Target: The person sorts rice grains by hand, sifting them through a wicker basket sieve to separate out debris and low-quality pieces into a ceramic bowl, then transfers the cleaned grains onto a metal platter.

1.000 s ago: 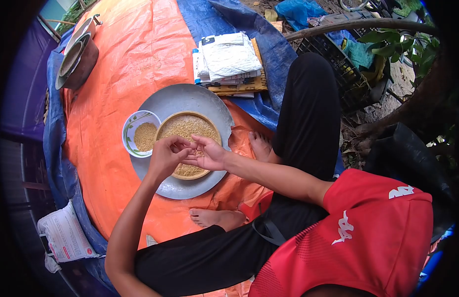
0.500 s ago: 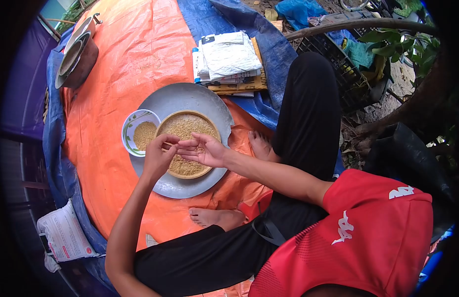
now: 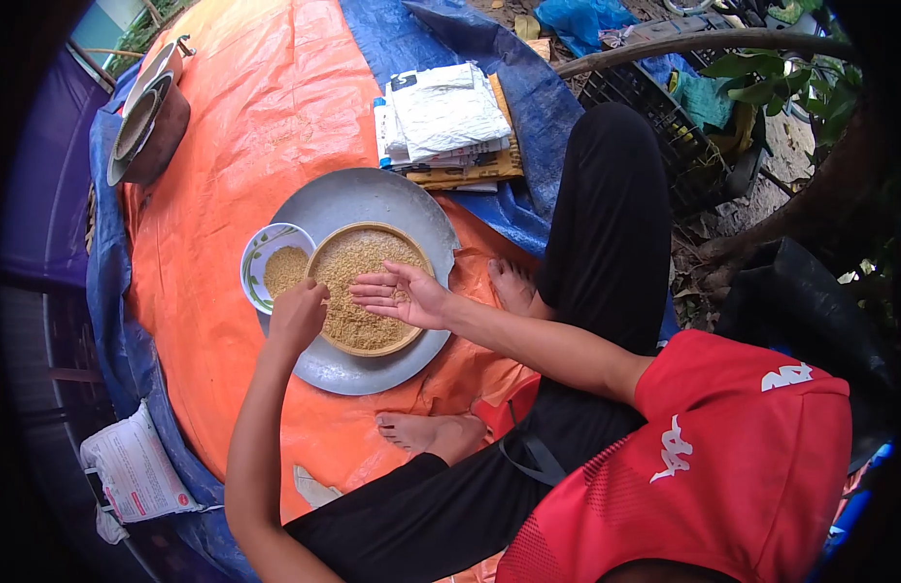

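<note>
The right hand (image 3: pixel 408 295) lies open, palm up, over the tray (image 3: pixel 367 225) of grain in the middle of the metal platter (image 3: pixel 373 189), while the left hand (image 3: pixel 297 313) at the tray's left rim curls shut, its hold hidden.

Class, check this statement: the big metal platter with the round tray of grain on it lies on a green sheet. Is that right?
Not quite: the head view shows the sheet is orange, not green. The big metal platter with the round tray of grain on it does lie on it.
</note>
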`<state>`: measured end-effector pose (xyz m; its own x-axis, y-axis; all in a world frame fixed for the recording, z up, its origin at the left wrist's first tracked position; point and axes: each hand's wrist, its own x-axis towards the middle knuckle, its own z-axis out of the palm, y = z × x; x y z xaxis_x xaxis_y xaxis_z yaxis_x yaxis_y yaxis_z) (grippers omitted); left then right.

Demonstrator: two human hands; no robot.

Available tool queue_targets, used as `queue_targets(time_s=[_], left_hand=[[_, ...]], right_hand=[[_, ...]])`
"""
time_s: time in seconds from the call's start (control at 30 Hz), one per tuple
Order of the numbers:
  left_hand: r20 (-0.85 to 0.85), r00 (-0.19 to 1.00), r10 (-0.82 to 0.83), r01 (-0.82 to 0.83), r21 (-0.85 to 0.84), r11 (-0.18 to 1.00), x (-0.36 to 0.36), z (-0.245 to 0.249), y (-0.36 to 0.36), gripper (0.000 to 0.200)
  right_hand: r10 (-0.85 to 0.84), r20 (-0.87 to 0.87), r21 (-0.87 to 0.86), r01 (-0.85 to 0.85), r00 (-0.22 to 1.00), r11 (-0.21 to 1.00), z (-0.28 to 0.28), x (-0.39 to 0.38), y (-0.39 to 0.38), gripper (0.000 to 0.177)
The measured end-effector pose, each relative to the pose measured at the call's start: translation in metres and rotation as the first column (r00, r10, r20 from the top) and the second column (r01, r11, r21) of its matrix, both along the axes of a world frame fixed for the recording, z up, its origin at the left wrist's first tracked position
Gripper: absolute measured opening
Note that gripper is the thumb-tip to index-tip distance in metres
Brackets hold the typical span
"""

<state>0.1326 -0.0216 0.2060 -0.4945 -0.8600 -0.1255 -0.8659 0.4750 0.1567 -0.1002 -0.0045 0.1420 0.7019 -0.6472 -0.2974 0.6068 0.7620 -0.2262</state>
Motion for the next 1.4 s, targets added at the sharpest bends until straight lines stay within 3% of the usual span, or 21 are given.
queue_targets(time_s=[0.17, 0.27, 0.37, 0.67, 0.8, 0.97, 1.13, 1.27, 1.4], left_hand=[[-0.020, 0.997, 0.070, -0.068, 0.101, 0.993, -0.003, -0.060, 0.004, 0.025], [-0.016, 0.993, 0.119, -0.119, -0.010, 0.993, -0.008, -0.085, 0.016, 0.024], [-0.026, 0.989, 0.146, -0.146, 0.005, 0.989, -0.003, -0.104, 0.018, 0.014], [-0.051, 0.977, 0.208, -0.205, 0.051, 0.977, -0.003, -0.092, 0.009, 0.012], [-0.120, 0.971, 0.205, -0.206, -0.002, 0.978, -0.011, -0.071, 0.012, 0.010], [-0.106, 0.980, 0.169, -0.175, -0.045, 0.984, -0.014, -0.040, 0.006, 0.010], [-0.134, 0.986, 0.096, -0.118, -0.169, 0.979, -0.029, 0.033, 0.002, 0.009], [-0.004, 0.998, -0.056, 0.052, -0.328, 0.943, -0.040, 0.095, 0.011, 0.008], [0.101, 0.993, -0.068, 0.101, -0.374, 0.922, -0.039, 0.154, 0.039, 0.009]], right_hand=[[-0.022, -0.012, -0.005, 0.022, 1.000, 1.000, -0.005, -0.007, -0.005, 0.056], [-0.044, 0.010, -0.010, 0.044, 0.999, 0.999, -0.014, -0.008, -0.007, 0.057], [-0.043, -0.016, -0.010, 0.043, 0.999, 0.999, -0.016, -0.009, -0.009, 0.059], [-0.046, -0.056, 0.011, 0.047, 0.997, 0.999, -0.011, -0.007, -0.005, 0.062], [-0.052, 0.086, 0.004, 0.052, 0.995, 0.999, -0.006, -0.008, -0.007, 0.063], [-0.061, 0.040, -0.034, 0.062, 0.997, 0.998, 0.006, -0.005, -0.006, 0.063], [-0.069, 0.060, -0.019, 0.070, 0.996, 0.997, 0.027, -0.001, 0.001, 0.063], [-0.057, 0.081, -0.072, 0.063, 0.995, 0.995, 0.049, -0.006, 0.007, 0.063], [-0.100, 0.066, -0.054, 0.103, 0.993, 0.993, 0.075, -0.016, 0.011, 0.059]])
